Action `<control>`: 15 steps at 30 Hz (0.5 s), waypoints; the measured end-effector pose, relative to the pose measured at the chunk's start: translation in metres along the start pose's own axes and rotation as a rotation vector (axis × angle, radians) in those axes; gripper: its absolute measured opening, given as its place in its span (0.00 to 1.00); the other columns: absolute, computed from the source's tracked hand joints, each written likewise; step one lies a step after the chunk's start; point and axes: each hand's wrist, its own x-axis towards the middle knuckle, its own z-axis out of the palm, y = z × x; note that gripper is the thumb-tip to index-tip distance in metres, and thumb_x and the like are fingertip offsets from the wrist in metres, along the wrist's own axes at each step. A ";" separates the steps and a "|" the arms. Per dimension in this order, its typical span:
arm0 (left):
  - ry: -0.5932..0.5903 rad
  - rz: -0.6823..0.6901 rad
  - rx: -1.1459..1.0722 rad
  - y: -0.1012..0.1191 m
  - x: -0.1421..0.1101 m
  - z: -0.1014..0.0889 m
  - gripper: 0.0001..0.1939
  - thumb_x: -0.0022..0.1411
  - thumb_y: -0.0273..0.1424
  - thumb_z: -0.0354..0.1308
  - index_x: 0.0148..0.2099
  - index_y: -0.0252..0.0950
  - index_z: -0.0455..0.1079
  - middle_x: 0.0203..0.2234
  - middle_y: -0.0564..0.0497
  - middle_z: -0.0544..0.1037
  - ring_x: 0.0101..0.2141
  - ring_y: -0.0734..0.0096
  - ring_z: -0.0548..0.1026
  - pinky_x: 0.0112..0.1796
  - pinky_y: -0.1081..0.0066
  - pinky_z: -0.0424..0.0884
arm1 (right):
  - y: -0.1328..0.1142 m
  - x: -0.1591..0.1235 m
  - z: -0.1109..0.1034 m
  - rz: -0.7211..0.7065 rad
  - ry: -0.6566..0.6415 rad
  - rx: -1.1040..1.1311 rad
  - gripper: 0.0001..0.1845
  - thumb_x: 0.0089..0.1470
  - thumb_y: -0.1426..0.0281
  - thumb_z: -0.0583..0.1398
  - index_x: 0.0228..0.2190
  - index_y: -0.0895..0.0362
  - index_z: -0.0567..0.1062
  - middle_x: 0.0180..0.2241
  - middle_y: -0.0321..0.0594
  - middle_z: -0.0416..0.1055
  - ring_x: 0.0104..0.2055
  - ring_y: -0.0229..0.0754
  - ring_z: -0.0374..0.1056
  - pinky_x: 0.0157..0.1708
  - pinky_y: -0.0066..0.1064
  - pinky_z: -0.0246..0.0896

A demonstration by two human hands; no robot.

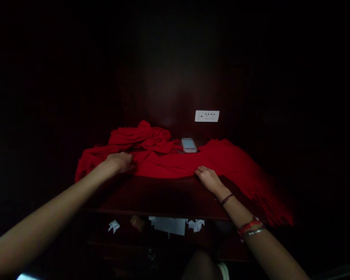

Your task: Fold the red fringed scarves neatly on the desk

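Red woven cloth, a long shawl with a fringe [177,166], lies across the dark reddish-brown wooden surface [163,196] in front of you. To your right it spreads fairly flat, and its tasselled end slants down toward the near edge of the wood. To your left it is bunched, with loose folds heaped toward the back.

Your left hand [119,161] is at the left part of the shawl, beside the folds. Its fingers curl downward into shadow, so I cannot tell whether they hold fabric. Your right hand [207,177] touches the shawl's near edge, fingers bent and close together; whether they pinch the cloth I cannot tell. A thin dark band [226,199] circles your right wrist, with a red bracelet [250,224] and a silvery bangle [255,231] farther up the forearm.

Between the heaped folds and the flat stretch lies a pale, pixelated rectangular object [189,145]. A white rectangular socket plate [207,116] is set in the dark wall behind. Beneath the wooden surface are a crumpled white scrap [114,226], a small brown object [137,223] and a pale sheet of paper [169,225].
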 end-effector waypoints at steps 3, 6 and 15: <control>0.059 0.273 -0.061 0.062 0.032 -0.015 0.24 0.51 0.40 0.52 0.49 0.36 0.60 0.47 0.42 0.63 0.44 0.60 0.63 0.40 0.65 0.61 | 0.001 -0.001 0.000 -0.012 0.007 -0.014 0.09 0.52 0.75 0.50 0.32 0.59 0.69 0.32 0.42 0.67 0.36 0.40 0.60 0.34 0.27 0.52; 0.006 0.586 -0.186 0.109 0.057 -0.008 0.23 0.51 0.36 0.52 0.50 0.38 0.58 0.49 0.46 0.61 0.48 0.66 0.60 0.45 0.69 0.57 | 0.002 -0.002 -0.002 -0.010 0.002 -0.006 0.10 0.54 0.73 0.48 0.31 0.58 0.69 0.31 0.41 0.66 0.35 0.39 0.60 0.34 0.27 0.52; 0.097 0.653 -0.345 0.119 0.062 0.025 0.05 0.52 0.26 0.47 0.31 0.36 0.64 0.23 0.54 0.66 0.27 0.75 0.65 0.31 0.78 0.60 | 0.001 -0.003 -0.004 -0.009 0.033 0.058 0.13 0.55 0.70 0.46 0.30 0.58 0.69 0.29 0.41 0.66 0.33 0.37 0.59 0.34 0.26 0.51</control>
